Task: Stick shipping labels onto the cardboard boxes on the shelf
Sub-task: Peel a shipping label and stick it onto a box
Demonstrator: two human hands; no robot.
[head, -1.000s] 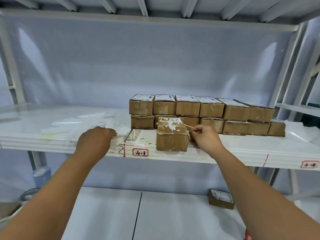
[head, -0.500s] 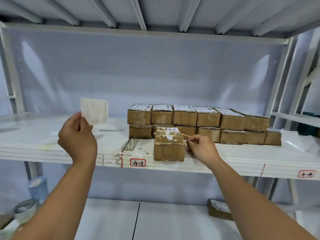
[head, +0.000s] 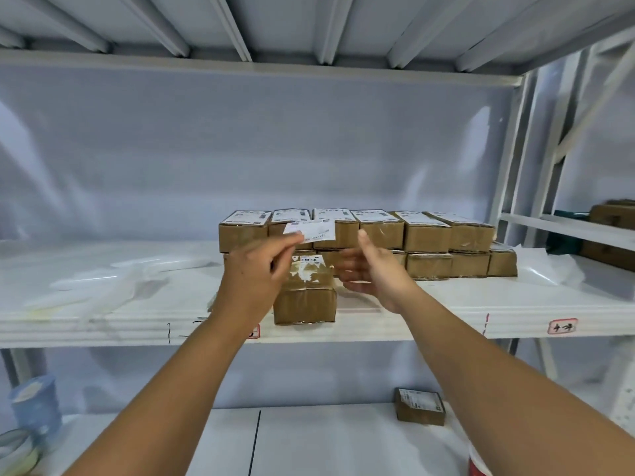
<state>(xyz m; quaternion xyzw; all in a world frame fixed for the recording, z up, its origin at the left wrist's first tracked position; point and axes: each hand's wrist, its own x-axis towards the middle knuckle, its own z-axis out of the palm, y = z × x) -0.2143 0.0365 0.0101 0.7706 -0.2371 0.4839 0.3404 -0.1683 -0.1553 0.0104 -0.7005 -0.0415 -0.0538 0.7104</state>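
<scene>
Shelf-edge tag (head: 562,327): handwritten, possibly "4-4"; box labels (head: 376,215) illegible.

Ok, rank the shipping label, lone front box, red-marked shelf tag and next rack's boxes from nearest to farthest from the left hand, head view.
1. Shipping label: pinched in the left hand.
2. Lone front box: just right, at the shelf edge.
3. Red-marked shelf tag: far right, on that edge.
4. Next rack's boxes: far right, beyond this shelf.
</scene>
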